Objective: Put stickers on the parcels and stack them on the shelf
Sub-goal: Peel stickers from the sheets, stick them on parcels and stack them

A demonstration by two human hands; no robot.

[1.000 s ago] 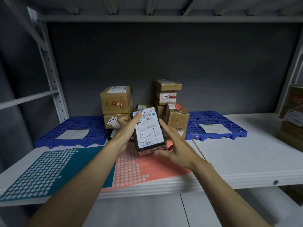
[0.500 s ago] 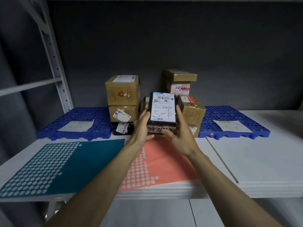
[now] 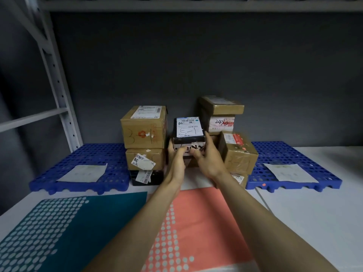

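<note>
The black parcel (image 3: 189, 134) marked "5-1" sits between two cardboard stacks (image 3: 144, 134) at the shelf's (image 3: 314, 213) back edge, label up for reading. My left hand (image 3: 175, 160) and right hand (image 3: 208, 160) clasp its sides, fingers curled, steadying it.
</note>
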